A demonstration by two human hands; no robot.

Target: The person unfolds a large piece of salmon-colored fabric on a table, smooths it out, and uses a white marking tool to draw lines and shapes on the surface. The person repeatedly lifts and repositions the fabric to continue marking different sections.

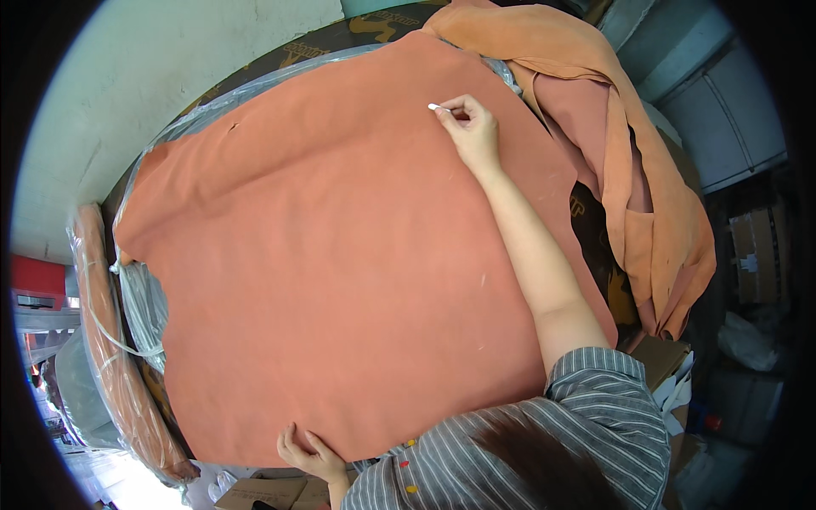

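A large salmon-orange hide of leather (340, 255) lies spread over the table, its outline uneven. Toward the far right part of it, my right hand (474, 136) pinches a short white piece of chalk (434, 107), the tip close to the leather. My left hand (313, 455) rests at the hide's near edge, fingers apart, holding nothing. A small dark tear (233, 127) shows in the hide at the far left. Faint pale marks (483, 279) are on the leather left of my right forearm.
More orange hides (654, 204) are heaped on the right side of the table. A plastic-wrapped roll (115, 357) stands along the left edge. Clear plastic and a dark patterned cover (340, 41) show under the hide. Cardboard boxes (263, 493) sit by the near edge.
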